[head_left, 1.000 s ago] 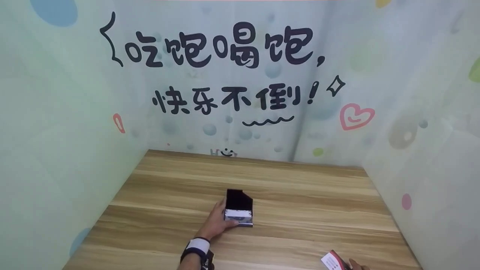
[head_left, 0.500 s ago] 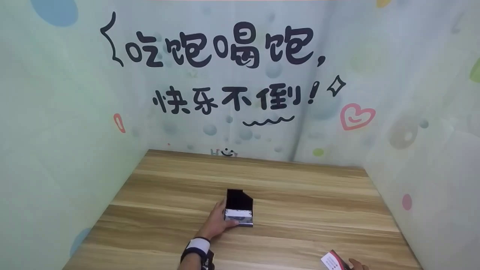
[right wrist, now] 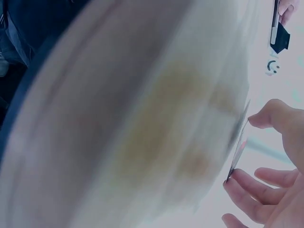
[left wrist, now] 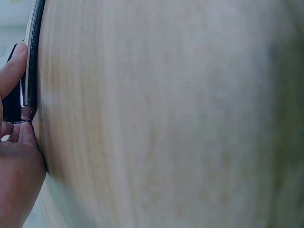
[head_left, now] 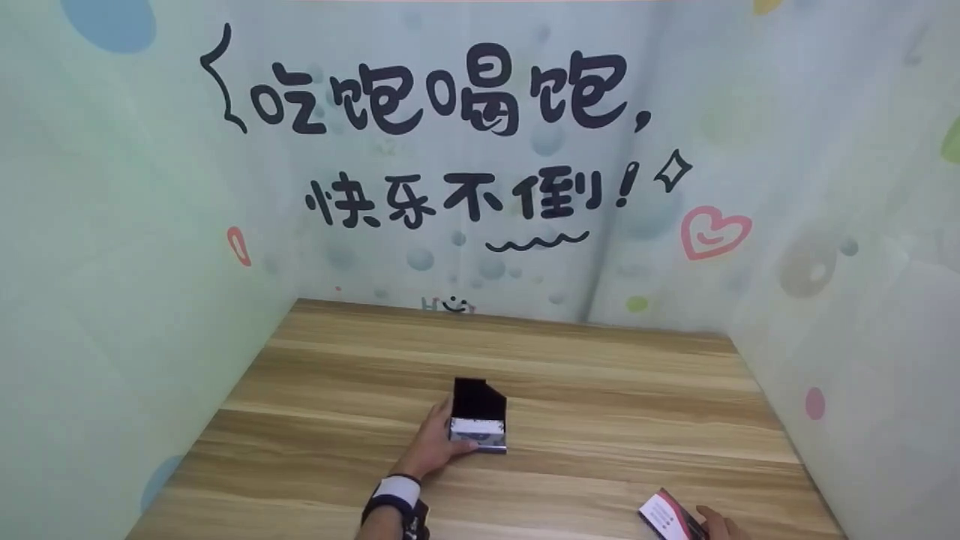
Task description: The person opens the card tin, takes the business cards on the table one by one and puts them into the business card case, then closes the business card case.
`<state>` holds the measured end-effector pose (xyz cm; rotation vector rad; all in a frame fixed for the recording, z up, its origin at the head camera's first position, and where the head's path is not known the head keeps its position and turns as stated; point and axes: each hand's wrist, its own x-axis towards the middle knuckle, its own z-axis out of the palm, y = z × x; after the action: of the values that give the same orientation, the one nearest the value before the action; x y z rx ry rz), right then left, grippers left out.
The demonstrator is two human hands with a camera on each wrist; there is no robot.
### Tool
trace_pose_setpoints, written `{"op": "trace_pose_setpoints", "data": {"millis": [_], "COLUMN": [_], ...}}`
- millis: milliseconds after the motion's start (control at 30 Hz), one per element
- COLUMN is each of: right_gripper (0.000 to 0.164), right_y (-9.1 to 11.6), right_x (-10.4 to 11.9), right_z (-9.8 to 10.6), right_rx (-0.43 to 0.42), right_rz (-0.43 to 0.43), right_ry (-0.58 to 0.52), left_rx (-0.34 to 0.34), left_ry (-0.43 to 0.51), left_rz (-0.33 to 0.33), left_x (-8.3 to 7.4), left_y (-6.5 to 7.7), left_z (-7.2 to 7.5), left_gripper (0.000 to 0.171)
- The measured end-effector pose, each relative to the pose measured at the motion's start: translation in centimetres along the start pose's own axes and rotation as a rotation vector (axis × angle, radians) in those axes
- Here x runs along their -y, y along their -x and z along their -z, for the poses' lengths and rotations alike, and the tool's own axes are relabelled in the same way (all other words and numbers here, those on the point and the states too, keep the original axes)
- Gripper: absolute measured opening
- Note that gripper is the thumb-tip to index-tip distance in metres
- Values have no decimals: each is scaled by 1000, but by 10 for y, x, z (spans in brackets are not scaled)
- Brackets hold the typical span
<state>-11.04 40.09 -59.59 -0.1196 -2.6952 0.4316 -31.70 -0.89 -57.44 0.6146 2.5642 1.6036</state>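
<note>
My left hand (head_left: 435,448) grips an open card case (head_left: 480,401) near the middle of the table. Its thumb lies on the front edge and the other fingers go behind the left side. The case's black lid stands up, with one corner cut off, and white cards show inside. At the left wrist view's edge the case (left wrist: 33,61) appears side-on, low over the wood. At the front right, my right hand (head_left: 720,523) holds a business card (head_left: 667,517), white with a red stripe and a dark part. The right wrist view shows thumb and fingertips pinching that card (right wrist: 239,151) at opposite edges.
The wood-grain table (head_left: 337,360) is walled in by printed fabric (head_left: 750,112) at the back and both sides. A white and dark band (head_left: 397,491) circles the left wrist. Dark clothing (right wrist: 42,23) shows at the right wrist view's upper left.
My right hand and the business card have shifted slightly farther up into the head view, so more of the hand shows. The left hand and the card case stay put.
</note>
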Motion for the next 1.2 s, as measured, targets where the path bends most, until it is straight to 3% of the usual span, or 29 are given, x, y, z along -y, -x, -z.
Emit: {"op": "trace_pose_setpoints", "data": {"millis": [100,200,267,433,733,900,1200], "right_gripper": [72,75,71,61,69,70,76], "right_y": [-7,-14,-17,-25,-40,-48,-65], "right_x": [29,42,45,46,49,45,33], "right_z": [29,42,42,37,44,41,37], "right_rx": [-7,143,100,-156,32,7,-144], "right_rz": [31,-102,-106,57,110,171,374], "right_ry": [41,100,134,207,296,294,294], "left_rx": [-2,-1,2,12,3,1,-10], "left_ry": [-3,-13,-19,-54,-42,-29,-12], "left_rz": [-7,-2,6,5,11,30,13], "left_x": [-1,-2,-3,-1,0,-1,-4], "left_y": [0,0,1,-1,0,2,1], "left_z": [0,0,0,0,0,-2,-1], "left_gripper": [95,95,95,96,95,92,91]}}
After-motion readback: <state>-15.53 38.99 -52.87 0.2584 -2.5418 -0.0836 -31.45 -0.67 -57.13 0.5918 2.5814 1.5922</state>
